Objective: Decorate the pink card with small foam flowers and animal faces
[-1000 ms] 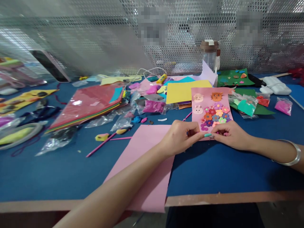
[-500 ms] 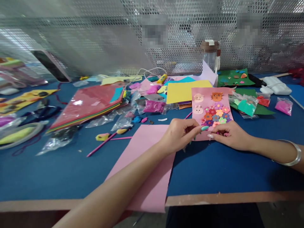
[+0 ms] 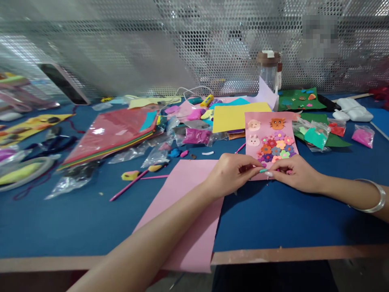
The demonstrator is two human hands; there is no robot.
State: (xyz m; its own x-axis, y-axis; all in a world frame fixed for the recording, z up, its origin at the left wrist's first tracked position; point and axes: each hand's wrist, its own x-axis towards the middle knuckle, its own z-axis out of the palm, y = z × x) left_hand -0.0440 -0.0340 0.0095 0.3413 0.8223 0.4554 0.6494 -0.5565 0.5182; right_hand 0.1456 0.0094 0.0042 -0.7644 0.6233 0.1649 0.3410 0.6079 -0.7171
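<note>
A phone (image 3: pixel 65 83) stands on the far left of the blue surface (image 3: pixel 282 223), leaning back on the wall (image 3: pixel 121 52) so it stays up. Next comes a red pack (image 3: pixel 112 132), lying flat with its sheets in a neat pile. A purple stick (image 3: pixel 127 187) lies nearer, with a small yellow lump (image 3: pixel 130 175) close to its top end.

Then there is a big pink sheet (image 3: pixel 190 215), set close to the person and under the line of the left arm. The left hand (image 3: pixel 232 174) reaches past it, with finger and thumb brought to a point.

The pink card (image 3: pixel 264 125) lies flat in front of both hands, so its low edge is easy to get at. It has a cat (image 3: pixel 277 123), a pig (image 3: pixel 254 125), a bunny (image 3: pixel 253 140) and lots of flowers (image 3: pixel 275 149). A cup (image 3: pixel 268 73) stands behind it.

The right hand (image 3: pixel 298 172) comes in low from the other side, perhaps to keep things steady. The tips of both hands meet over the card's low edge. They hide that spot, so I can't tell if either grip is pinching a tiny bit.

On the far right, a pink bag (image 3: pixel 363 136) keeps its soft stuff together.
</note>
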